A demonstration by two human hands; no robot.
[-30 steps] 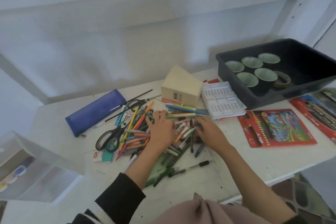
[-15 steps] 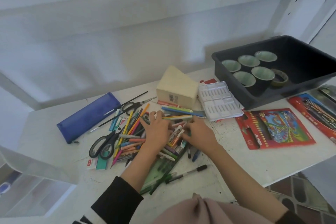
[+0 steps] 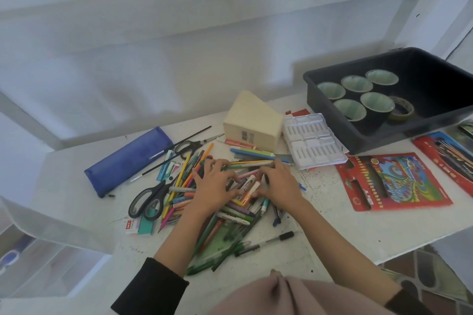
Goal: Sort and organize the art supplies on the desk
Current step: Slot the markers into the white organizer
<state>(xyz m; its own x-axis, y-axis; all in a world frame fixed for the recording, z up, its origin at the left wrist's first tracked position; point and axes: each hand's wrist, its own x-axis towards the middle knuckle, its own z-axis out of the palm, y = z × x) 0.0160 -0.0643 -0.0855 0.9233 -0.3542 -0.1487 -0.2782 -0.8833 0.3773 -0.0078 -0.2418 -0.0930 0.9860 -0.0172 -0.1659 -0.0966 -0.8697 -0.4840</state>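
Note:
A heap of pens, pencils and markers [image 3: 194,186] lies in the middle of the white desk [image 3: 332,233]. My left hand [image 3: 212,186] rests on the heap, its fingers spread over a green pen [image 3: 245,165]. My right hand [image 3: 279,184] sits close beside it, with fingers curled over the pens and the thumb against a white and orange marker [image 3: 247,190] that lies between the two hands. Black scissors [image 3: 151,199] and smaller scissors [image 3: 190,146] lie at the heap's left. A blue pencil case [image 3: 128,158] is further left.
A cream box [image 3: 252,123] and a white plastic insert [image 3: 311,140] stand behind the heap. A dark bin [image 3: 435,115] at the right holds several cups and a tape roll [image 3: 400,111]. Red pencil packs [image 3: 394,181] lie at the right. A clear drawer unit [image 3: 46,245] is at the left.
My hands have drawn closer together over the heap, pushing markers between them. The view has shifted slightly.

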